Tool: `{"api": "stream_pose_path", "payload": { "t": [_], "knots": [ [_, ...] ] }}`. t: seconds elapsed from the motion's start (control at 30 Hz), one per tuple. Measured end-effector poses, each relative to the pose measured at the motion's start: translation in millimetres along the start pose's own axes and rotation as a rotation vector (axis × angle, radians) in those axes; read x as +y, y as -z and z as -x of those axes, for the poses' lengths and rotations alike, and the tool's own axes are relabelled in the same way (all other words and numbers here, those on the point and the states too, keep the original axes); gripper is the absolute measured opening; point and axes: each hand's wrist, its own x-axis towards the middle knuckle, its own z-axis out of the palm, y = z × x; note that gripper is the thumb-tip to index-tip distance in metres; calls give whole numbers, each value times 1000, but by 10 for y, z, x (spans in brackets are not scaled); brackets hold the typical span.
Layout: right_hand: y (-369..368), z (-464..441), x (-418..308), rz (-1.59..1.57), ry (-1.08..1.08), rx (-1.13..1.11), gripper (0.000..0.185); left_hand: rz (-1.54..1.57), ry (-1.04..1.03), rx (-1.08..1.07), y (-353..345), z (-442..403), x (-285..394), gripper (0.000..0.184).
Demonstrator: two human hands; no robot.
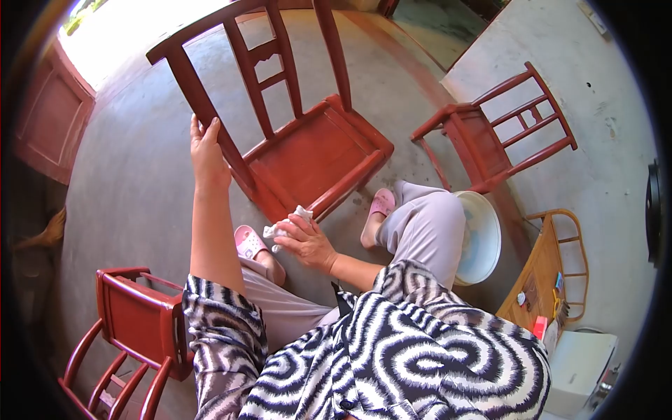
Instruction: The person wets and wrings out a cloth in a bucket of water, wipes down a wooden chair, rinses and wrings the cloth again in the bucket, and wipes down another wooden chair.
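"Grey floor [126,189], daylight at the far left edge. From where I stand, where is the main chair?"

"Red wooden chair [304,164], in front of the person, its back post against the left hand [209,150]."

"Left hand state?"

"Thumb and fingers closed on that post."

"Right hand [308,245]?"

"Fingers curved over a bunched white cloth [290,225], palm down, by the seat's near edge. Whether cloth meets wood: cannot tell."

"Surroundings, relative to the right hand?"

"Pink slippers [248,242] to either side; pale bucket [481,238] farther right, beside the knee. Second red chair [479,143] up and right, beyond the bucket. Third red chair [140,315] down and left."
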Motion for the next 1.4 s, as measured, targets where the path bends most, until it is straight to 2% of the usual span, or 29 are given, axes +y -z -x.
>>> {"api": "stream_pose_path", "payload": {
  "t": [0.07, 0.1, 0.13, 0.27, 0.33, 0.4, 0.67, 0.73, 0.8, 0.87, 0.9, 1.03, 1.1, 1.3, 1.4],
  "knots": [
    [13, -20, 26, -139, -233, 8, 21, 1, -14, 22, -25, 26, 39, 61],
    [-55, -21, 155, -126, -324, 97, 22, 4, -24, 47, -40, 40, 54, 58],
    [-62, -35, 293, -125, -324, 99, 22, 4, -25, 44, -50, 47, 58, 58],
    [114, -84, 917, 201, -580, 271, 27, 3, -45, 37, -39, 2, 24, 60],
    [150, -74, 1327, 372, -651, 423, 30, 11, -49, 24, -26, -13, 24, 60],
    [261, -64, 1673, 512, -694, 518, 33, 8, -45, 100, -61, 18, 54, 59],
    [573, -306, 2281, 527, -766, 438, 36, 3, -30, 57, -45, 0, 66, 58],
    [688, -452, 2374, 410, -933, 224, 36, -2, -36, 55, -47, -1, 41, 58],
    [723, -538, 2457, 334, -902, 186, 39, -30, -70, 92, -62, 0, 27, 63],
    [714, -609, 2486, 454, -505, 76, 42, -29, -74, 106, -70, -15, 7, 65],
    [693, -660, 2498, 474, -448, 81, 43, -28, -74, 115, -68, -23, -8, 68],
    [539, -862, 2492, 549, -393, 137, 44, -98, -96, 143, -54, -72, -60, 70],
    [502, -944, 2491, 403, -687, 96, 41, -92, -104, 140, -64, -69, -65, 69],
    [573, -792, 2510, 460, -567, -32, 40, -21, -94, 97, -41, -45, -1, 66],
    [660, -622, 2481, 489, -593, -73, 37, 45, -73, 72, -20, -53, 12, 63]
  ]
}}
